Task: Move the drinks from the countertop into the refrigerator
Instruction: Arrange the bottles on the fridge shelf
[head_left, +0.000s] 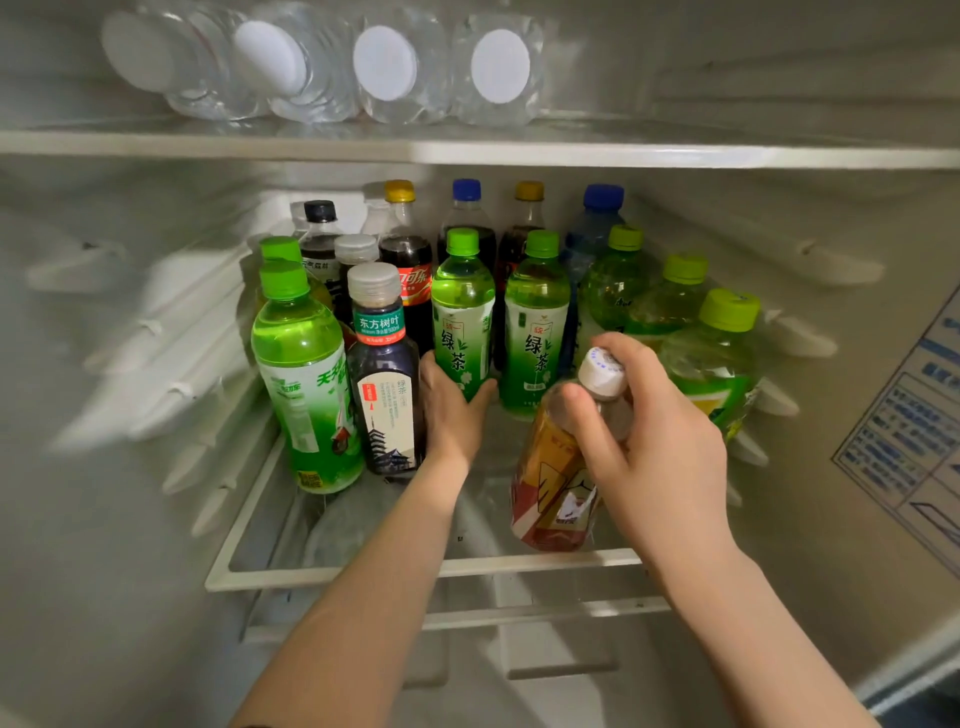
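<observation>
Leaning cap-up rightward, the amber bottle (551, 480) is gripped by the right hand (660, 447); left hand (451, 411) clasps upright green bottle (462, 317).

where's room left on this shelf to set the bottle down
Bare glass at the front of the middle shelf, between the dark tea bottle and the amber bottle in the right hand. Upper shelf: bare right of the water bottles. Back rows are packed, where the left hand grips a green tea bottle.
</observation>
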